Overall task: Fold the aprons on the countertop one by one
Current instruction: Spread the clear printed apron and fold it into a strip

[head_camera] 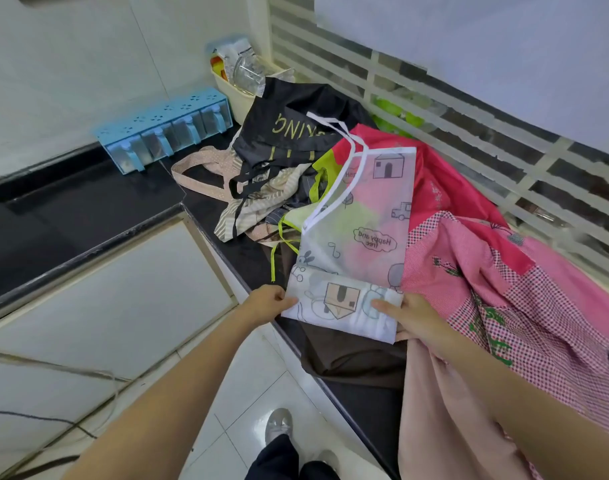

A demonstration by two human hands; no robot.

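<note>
A thin white see-through apron (368,233) printed with houses and cars lies stretched over a pile of aprons on the black countertop (226,216). Its near end is folded over into a band. My left hand (266,301) pinches the left corner of that fold. My right hand (412,317) grips the right corner, thumb on top. Under and around it lie a pink checked apron (497,292), a red one (445,188), a black one with gold letters (289,133), a striped beige one (258,202) and a brown one (351,355).
A pale pink cloth (445,420) hangs over the counter's front edge at the right. A blue spice-jar rack (164,133) and a cream tub of bottles (240,81) stand at the back. A slatted window runs along the right. White cabinet doors and floor tiles lie below left.
</note>
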